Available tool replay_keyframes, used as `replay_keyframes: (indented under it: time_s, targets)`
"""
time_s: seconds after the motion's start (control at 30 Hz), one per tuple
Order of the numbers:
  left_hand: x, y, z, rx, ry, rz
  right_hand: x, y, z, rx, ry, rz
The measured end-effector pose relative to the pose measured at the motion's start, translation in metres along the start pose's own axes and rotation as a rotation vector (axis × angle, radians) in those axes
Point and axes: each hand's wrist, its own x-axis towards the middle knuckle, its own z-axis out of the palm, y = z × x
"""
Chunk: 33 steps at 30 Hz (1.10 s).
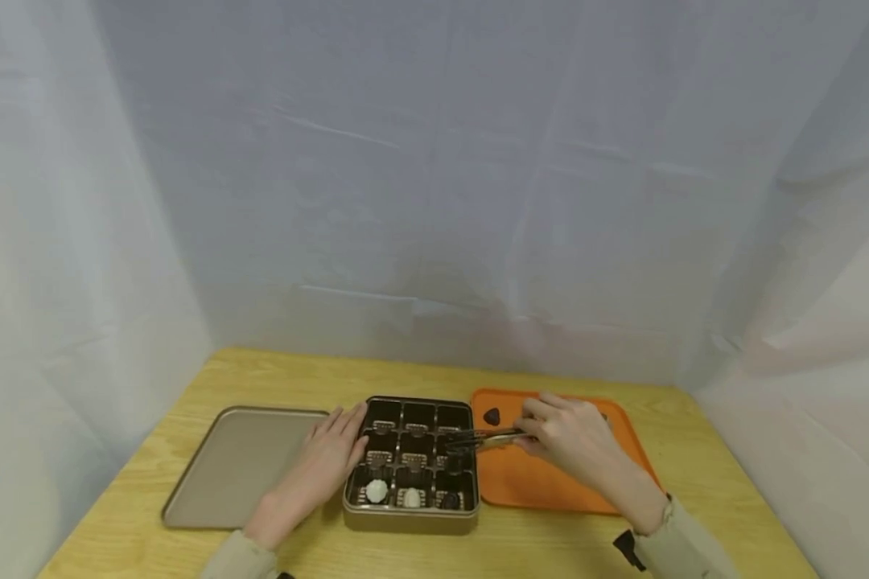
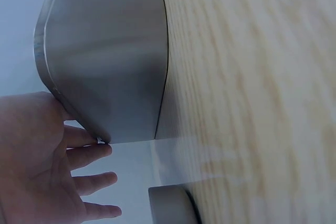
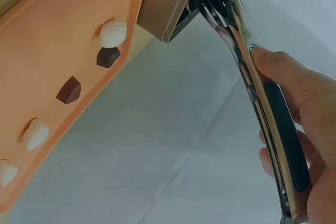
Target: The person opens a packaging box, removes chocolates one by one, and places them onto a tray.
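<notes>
My right hand [image 1: 575,434] grips a pair of metal tongs [image 3: 262,111] with dark handle inlays. The tongs' tips reach over the middle cell of the right column in a divided tin box [image 1: 411,523]. Whether a piece is between the tips I cannot tell. In the front row of cells lie a round white chocolate [image 1: 376,491], a cream chocolate [image 1: 412,498] and a dark chocolate [image 1: 450,501]. My left hand [image 1: 327,458] rests against the box's left rim with its fingers extended, as the left wrist view also shows.
Right of the box lies an orange tray [image 1: 550,490], bearing a dark chocolate [image 1: 492,416] and, in the right wrist view, several white and brown pieces, such as a brown chocolate [image 3: 69,90]. A flat metal lid [image 1: 224,474] lies at left on the wooden table [image 1: 550,547].
</notes>
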Motion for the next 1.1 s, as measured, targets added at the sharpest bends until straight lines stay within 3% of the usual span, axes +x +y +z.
replay_keyframes:
  time_s: [0.3,0.53,0.83,1.1]
  targets:
    - [-0.001,0.002,0.0,-0.004,-0.007,0.004,-0.009,0.013,-0.012,-0.012,0.11,0.058]
    - [-0.003,0.001,-0.001,0.0,0.022,0.012,-0.042,0.03,-0.015,-0.069,0.229,0.191]
    - [-0.003,-0.002,-0.001,0.01,0.022,0.001,-0.099,0.042,0.0,-0.073,0.176,0.351]
    - [-0.003,-0.001,-0.002,0.011,-0.018,-0.008,-0.122,0.039,0.017,-0.027,0.111,0.414]
